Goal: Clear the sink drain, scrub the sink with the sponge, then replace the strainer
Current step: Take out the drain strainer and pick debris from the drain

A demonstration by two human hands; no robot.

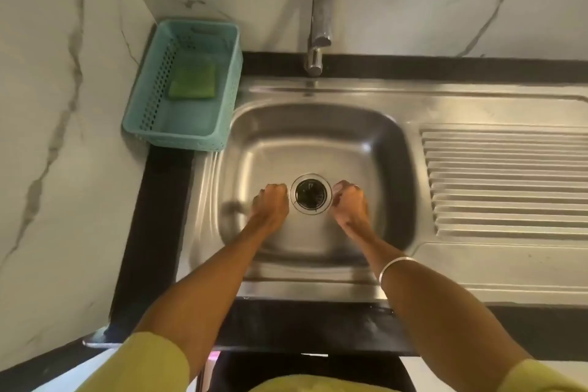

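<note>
A dark strainer sits in the steel sink, flanked by the curled, empty left hand and right hand. A green sponge lies in a teal basket beside the tap.

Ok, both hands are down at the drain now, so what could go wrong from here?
1. Both hands, left hand and right hand, flank the round metal drain strainer; on wet-looking steel the fingers might slip off its thin rim.
2. The green scrubbing sponge sits in the teal perforated plastic basket, which overhangs the stainless steel sink edge; reaching for it could nudge the basket in.
3. The silver bangle might scrape the basin.
</note>
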